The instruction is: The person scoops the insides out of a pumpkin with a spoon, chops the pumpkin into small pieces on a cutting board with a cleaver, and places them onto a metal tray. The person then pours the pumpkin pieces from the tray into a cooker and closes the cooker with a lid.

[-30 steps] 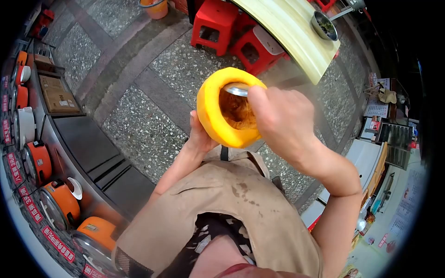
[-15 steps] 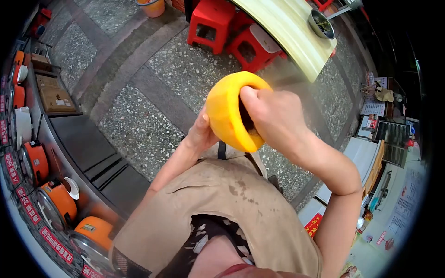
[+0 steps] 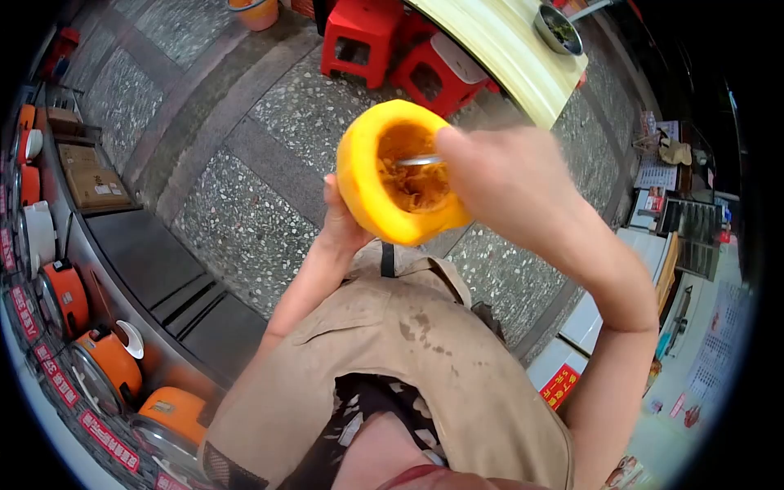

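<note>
Two bare hands are both occupied with a hollowed, rounded, bright yellow-orange pumpkin [image 3: 363, 192], held in the air in front of a beige cloth apron [image 3: 367, 331]. The left hand [image 3: 343, 222] supports the pumpkin from its lower left side, its fingers mostly hidden behind the wall. The right hand [image 3: 513, 175], blurred at the pumpkin's right, is closed around a shiny metal spoon [image 3: 418, 161], much of which the fist hides. What counts is how the pumpkin's axis meets that fist: the round opening is turned up and somewhat rightward, so the right hand is nearer the hollow, and the spoon points leftward into it among stringy orange flesh. Beyond the pumpkin are red plastic stools [image 3: 359, 37] and, farther right, a pale yellow, wood-grained surface [image 3: 498, 45] carrying a round steel bowl [image 3: 559, 31]
</note>
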Tool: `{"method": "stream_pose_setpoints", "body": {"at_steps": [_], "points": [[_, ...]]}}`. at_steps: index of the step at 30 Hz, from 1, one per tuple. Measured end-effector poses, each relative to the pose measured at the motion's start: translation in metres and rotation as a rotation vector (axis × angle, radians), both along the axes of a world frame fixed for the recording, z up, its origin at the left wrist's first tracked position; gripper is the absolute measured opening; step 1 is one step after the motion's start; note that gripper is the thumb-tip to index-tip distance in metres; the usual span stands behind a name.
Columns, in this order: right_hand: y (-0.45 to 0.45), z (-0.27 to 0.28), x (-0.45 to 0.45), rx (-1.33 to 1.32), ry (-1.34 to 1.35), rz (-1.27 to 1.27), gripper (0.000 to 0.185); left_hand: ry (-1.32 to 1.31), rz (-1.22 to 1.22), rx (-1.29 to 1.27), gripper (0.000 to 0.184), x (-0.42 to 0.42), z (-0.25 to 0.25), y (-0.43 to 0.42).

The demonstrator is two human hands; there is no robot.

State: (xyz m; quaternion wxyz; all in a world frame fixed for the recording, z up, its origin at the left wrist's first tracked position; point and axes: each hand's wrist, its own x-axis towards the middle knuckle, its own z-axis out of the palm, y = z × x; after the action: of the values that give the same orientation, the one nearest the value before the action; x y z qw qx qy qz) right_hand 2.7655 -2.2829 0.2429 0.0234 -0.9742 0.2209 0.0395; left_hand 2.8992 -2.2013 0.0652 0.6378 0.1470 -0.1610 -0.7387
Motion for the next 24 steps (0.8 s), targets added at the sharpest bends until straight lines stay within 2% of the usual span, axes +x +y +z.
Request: {"method": "stream_pose_setpoints", "body": {"at_steps": [2, 5, 7, 11, 13, 15, 19, 21, 23, 24], "points": [[0.005, 0.011, -0.005, -0.119, -0.062, -0.167, 0.012, -0.034, 0.024, 0.006, 0.103, 0.009, 0.004, 0.002], [0.008, -0.002, 0.0, -0.216, -0.183, -0.143, 0.014, -0.071, 0.037, 0.026, 0.104, 0.012, 0.002, 0.005], [0.011, -0.012, 0.009, -0.274, -0.154, -0.142, 0.015, -0.085, 0.047, 0.036, 0.104, 0.011, 0.002, 0.005], [0.016, -0.024, 0.024, -0.23, -0.206, -0.163, 0.015, -0.104, 0.096, 0.028, 0.105, 0.006, 0.006, 0.01], [0.018, -0.028, 0.03, -0.171, -0.259, -0.139, 0.014, -0.068, 0.097, 0.11, 0.104, 0.004, 0.006, 0.013], [0.019, -0.024, 0.033, -0.193, -0.246, -0.084, 0.014, -0.079, 0.097, 0.132, 0.103, 0.005, 0.006, 0.013], [0.014, -0.029, 0.03, -0.009, -0.259, 0.061, 0.011, 0.0, 0.006, 0.074, 0.102, 0.007, -0.002, 0.018], [0.015, -0.023, 0.026, 0.072, -0.125, 0.052, 0.013, 0.011, -0.009, 0.023, 0.102, 0.006, -0.002, 0.017], [0.015, -0.006, 0.022, 0.078, -0.063, 0.009, 0.014, 0.028, -0.005, 0.116, 0.099, 0.0, 0.005, 0.016], [0.014, -0.002, 0.019, 0.006, -0.044, -0.056, 0.014, 0.134, -0.013, 0.119, 0.096, -0.002, 0.001, 0.015]]}}
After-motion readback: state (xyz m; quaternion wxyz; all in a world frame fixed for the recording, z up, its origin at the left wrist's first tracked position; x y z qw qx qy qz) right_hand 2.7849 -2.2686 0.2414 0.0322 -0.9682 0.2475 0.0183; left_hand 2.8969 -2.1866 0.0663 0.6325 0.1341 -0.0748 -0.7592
